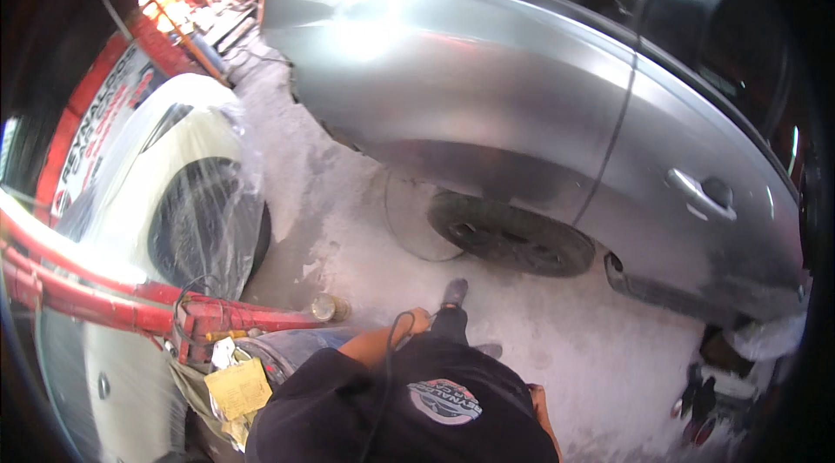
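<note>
In front of my waist, my left hand (419, 322) is closed, its fingers curled near my dark trousers; what they hold, if anything, is hidden. A black cord (391, 354) runs down over my dark shirt and loops up beside that wrist. Only a sliver of my right hand (537, 395) shows, low beside the shirt, with its fingers mostly out of sight. Ahead stands a grey car (496, 71) with dull patches along its lower side. Its dark wheel (513, 237) sits beyond my shoe (454, 291).
To the left is a pale car (130, 219) under clear plastic. A red metal beam (130, 302) crosses in front of it, and a glass jar (328, 307) sits by its end. Yellow paper (239, 387) lies beside my left arm. Assorted items (718, 402) lie at the right.
</note>
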{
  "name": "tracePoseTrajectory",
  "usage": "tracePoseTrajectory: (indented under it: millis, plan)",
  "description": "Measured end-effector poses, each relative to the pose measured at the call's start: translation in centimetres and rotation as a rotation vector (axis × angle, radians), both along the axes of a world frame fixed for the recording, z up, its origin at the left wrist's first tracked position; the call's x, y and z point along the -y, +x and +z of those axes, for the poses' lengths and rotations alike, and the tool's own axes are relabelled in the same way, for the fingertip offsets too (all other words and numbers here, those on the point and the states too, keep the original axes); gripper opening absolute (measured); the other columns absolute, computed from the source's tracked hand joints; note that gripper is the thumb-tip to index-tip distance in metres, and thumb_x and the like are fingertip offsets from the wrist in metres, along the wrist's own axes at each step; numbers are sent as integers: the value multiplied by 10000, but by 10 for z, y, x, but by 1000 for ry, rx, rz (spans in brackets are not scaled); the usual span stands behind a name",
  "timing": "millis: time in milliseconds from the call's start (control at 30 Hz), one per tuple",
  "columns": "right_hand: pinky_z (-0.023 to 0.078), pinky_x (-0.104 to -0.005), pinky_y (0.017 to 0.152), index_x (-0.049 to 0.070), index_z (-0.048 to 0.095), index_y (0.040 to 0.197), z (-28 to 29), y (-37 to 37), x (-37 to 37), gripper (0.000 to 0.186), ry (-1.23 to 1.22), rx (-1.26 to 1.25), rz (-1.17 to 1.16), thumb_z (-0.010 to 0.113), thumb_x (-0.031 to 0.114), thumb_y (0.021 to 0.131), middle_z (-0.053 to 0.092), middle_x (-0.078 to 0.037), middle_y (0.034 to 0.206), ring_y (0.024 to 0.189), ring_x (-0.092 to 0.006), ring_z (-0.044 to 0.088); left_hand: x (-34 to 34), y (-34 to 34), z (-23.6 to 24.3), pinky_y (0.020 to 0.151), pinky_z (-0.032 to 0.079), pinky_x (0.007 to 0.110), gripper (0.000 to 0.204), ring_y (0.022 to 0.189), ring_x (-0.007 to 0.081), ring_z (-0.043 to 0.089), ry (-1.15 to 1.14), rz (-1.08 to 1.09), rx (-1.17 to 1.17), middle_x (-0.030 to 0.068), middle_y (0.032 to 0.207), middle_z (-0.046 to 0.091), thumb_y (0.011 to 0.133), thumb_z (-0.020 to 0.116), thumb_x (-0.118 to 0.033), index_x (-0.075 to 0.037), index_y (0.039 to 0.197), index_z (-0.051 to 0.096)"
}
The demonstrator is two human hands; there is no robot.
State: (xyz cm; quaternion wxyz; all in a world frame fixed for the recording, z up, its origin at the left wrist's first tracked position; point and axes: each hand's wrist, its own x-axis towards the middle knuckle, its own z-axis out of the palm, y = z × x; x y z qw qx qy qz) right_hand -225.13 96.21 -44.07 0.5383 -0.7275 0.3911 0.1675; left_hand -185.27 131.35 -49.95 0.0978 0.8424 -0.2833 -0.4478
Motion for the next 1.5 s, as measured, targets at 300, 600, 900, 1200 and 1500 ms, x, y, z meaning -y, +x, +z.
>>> tracePoseTrajectory:
  millis: [300, 600, 900, 1200, 1500]
  plan:
    - [512, -378, 493, -38, 628, 1282, -9, 93, 52, 373, 43, 102, -143, 555, 121, 952, 705, -140, 805, 622, -249, 680, 8, 35, 64, 981, 496, 477, 355, 1104, 403, 649, -65, 36, -4, 225, 1138, 704, 903, 529, -284, -47, 1080, 726]
    - [576, -358, 692, -48, 697, 1167, 52, 204, -15, 315, -219, -39, 360, 578, 105, 919, 748, -171, 904, 779, -229, 722, -30, 123, 34, 1009, 502, 451, 410, 1108, 382, 660, -310, 116, 29, 229, 1214, 683, 908, 527, -255, -45, 1217, 696]
    - [582, -382, 767, -26, 701, 1208, 63, 357, -63, 375, -151, 64, 447, 591, 167, 906, 758, -199, 905, 812, -268, 751, -146, 171, 32, 892, 560, 439, 373, 974, 374, 701, -308, 499, 232, 176, 1136, 722, 950, 520, -269, -60, 1179, 727]
    - [587, -355, 733, -54, 678, 1221, 44, 454, -35, 385, -185, 89, 804, 584, 175, 926, 744, -174, 912, 747, -223, 739, -185, 128, 61, 965, 524, 419, 336, 1096, 383, 674, -245, 1130, 23, 223, 1119, 720, 870, 581, -218, -36, 1086, 762]
    - [497, -472, 1001, 15, 657, 1287, 84, 564, -77, 423, -338, 173, 1097, 613, 245, 934, 673, -261, 1216, 1157, -412, 640, -177, 74, 47, 967, 519, 420, 349, 1083, 384, 682, -211, 1340, 48, 216, 1124, 720, 850, 608, -233, -54, 1108, 760]
